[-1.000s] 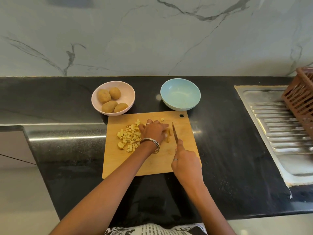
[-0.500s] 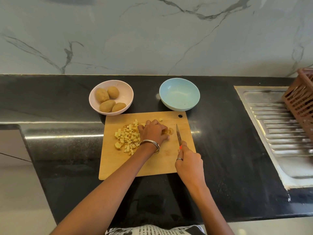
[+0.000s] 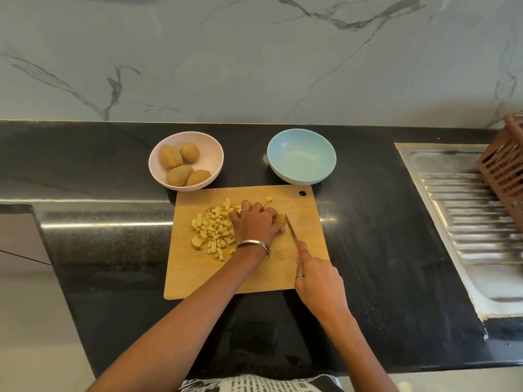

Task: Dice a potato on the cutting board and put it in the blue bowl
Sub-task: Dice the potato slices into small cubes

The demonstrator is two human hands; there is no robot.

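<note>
On the black stone counter, going left to right, a pale pink round bowl holds four whole brown-skinned potatoes, counted one by one. Just in front of it lies the one rectangular wooden cutting board, and on the board's left half sits a loose heap of small pale yellow potato cubes — too many and too overlapped to count, with one stray cube near the far edge.

The left hand rests just right of that heap, its fingers curled down over the last uncut piece of potato, of which only a small yellow edge shows past the fingertips. Immediately to the right, the right hand is wrapped round the handle of a single slim steel knife. The blade's long axis runs from near-right to far-left, and its tip seems to meet the piece's exposed edge. So the remaining potato lies directly left of the blade, pinned by the left hand, and the next cut likely turns on that narrow gap between steel and fingertips.

Behind the board's right corner stands one light blue round bowl — no potato in it yet. Further right are a ribbed steel draining board and a brown plastic slotted basket.
</note>
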